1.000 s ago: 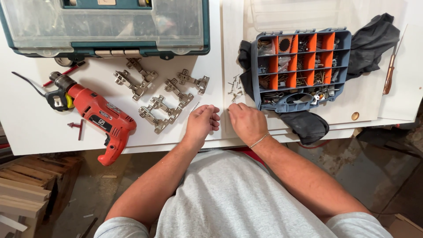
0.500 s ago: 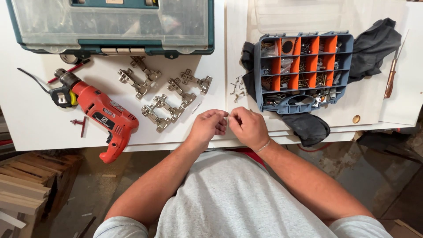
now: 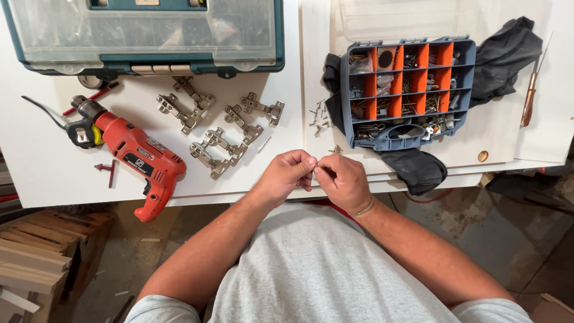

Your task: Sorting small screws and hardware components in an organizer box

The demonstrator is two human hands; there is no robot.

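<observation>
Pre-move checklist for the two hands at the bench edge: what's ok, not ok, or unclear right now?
1. Both hands meet over the table edge, left hand and right hand with fingertips together: ok.
2. What is pinched between the fingers: too small to see, cannot tell.
3. Cabinet hinges lie in a loose group left of the hands, apart from them: ok.
4. Loose screws lie beside the blue and orange organizer, within view: ok.
5. Red drill has its handle hanging past the table edge: not ok.
6. Screwdriver lies far right, away from both hands: ok.
</observation>
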